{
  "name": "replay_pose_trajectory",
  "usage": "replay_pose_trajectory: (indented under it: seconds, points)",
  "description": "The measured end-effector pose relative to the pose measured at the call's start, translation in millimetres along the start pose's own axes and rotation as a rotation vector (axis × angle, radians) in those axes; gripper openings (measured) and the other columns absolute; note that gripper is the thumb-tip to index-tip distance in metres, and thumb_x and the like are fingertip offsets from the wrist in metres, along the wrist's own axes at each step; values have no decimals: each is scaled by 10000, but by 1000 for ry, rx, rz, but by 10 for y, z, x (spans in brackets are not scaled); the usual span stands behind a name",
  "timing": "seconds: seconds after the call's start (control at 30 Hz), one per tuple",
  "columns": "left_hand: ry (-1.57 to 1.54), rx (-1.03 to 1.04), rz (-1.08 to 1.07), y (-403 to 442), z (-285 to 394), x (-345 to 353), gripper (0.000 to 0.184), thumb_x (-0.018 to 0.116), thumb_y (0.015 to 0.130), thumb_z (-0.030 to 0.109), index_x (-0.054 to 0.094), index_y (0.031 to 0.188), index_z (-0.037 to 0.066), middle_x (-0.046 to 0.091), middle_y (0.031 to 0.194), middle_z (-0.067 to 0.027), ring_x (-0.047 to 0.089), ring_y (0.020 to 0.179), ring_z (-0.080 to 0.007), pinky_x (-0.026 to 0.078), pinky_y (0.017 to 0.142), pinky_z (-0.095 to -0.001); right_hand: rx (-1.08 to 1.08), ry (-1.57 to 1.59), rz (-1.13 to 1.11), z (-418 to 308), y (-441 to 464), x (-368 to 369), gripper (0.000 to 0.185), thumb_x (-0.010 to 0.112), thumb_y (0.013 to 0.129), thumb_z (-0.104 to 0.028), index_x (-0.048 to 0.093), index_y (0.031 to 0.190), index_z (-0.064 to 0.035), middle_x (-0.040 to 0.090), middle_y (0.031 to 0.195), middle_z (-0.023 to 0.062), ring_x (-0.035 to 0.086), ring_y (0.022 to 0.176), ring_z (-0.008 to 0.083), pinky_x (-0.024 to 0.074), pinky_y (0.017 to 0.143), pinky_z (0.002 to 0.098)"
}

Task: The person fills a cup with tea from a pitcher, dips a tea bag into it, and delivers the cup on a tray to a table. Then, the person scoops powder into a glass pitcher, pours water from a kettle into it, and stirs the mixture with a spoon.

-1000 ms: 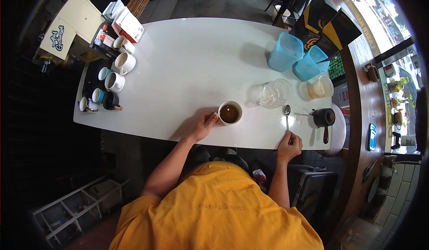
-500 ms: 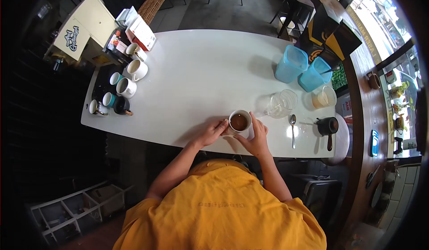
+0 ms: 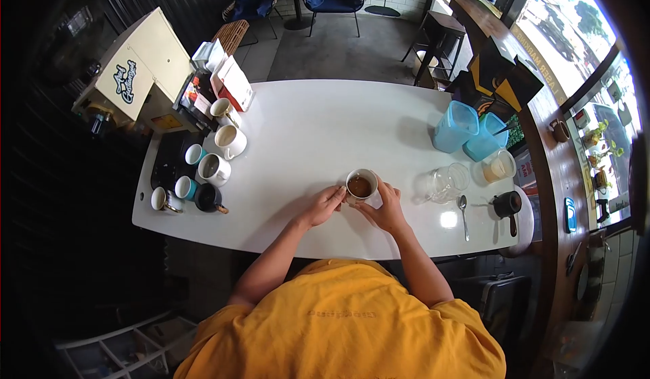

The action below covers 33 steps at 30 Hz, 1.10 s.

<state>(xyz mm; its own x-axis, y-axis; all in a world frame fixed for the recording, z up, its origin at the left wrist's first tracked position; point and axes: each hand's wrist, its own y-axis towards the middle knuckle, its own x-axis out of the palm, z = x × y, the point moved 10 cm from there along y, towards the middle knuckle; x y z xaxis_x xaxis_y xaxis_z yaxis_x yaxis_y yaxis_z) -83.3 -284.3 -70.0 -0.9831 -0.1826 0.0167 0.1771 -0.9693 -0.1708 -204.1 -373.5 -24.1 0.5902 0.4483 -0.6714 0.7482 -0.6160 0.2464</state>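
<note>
A light-coloured cup (image 3: 357,200) with brown liquid (image 3: 359,187) in it is held between my two hands near the front edge of the table. My left hand (image 3: 326,206) is closed at its left side, fingertips against the cup. On the other side, my right hand (image 3: 386,211) wraps its fingers and thumb round the cup's wall. Whether the cup's base touches the table I cannot tell. To the right of my right hand lie a clear glass jug (image 3: 448,181) and a metal spoon (image 3: 464,216).
Several mugs (image 3: 231,142) stand at the left by a cream-coloured machine (image 3: 139,68). Blue plastic containers (image 3: 455,127), a clear cup with pale contents (image 3: 499,166) and a small dark pot with a handle (image 3: 506,204) stand at the right. The white table (image 3: 305,128) curves at its edges.
The camera view has tilted up, so the table and its things appear lower and more of the far floor and chairs shows. Both hands stay on the cup.
</note>
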Motion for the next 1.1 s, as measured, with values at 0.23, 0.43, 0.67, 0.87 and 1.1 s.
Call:
replay_pose_trajectory:
  seconds: [0.23,0.43,0.67,0.87,1.1]
  points:
    - [60,1,2,135,46,-622,401,362,1043,392,542,921,56,496,816,0,472,750,-108,435,725,-270,29,-22,-60,-120,547,401,866,813,725,-321,366,1445,-142,597,1247,84,508,1197,279,271,1013,430]
    - [83,-1,3,234,107,-866,378,323,1049,395,530,942,98,480,793,25,450,755,-78,399,710,-245,46,-56,-52,-191,798,548,827,796,747,-319,372,1439,-156,605,1236,70,508,1197,264,265,1001,432]
    - [30,14,25,311,3,-974,371,337,1047,388,530,952,86,483,809,23,448,736,-75,386,675,-236,84,-59,-99,-313,896,564,815,786,762,-317,364,1444,-166,618,1222,40,515,1193,237,262,977,407]
    - [-9,30,65,312,11,-978,383,348,1042,402,532,951,79,484,827,22,447,728,-74,385,662,-235,90,-88,-104,-291,913,587,796,795,756,-299,388,1427,-169,603,1248,38,512,1192,230,282,972,371]
    - [21,-7,109,290,-96,-1018,491,366,1015,488,520,1132,37,577,985,-66,579,825,-144,470,751,-298,105,-64,-103,-224,889,615,808,802,747,-301,379,1425,-180,620,1205,28,532,1153,219,276,970,383]
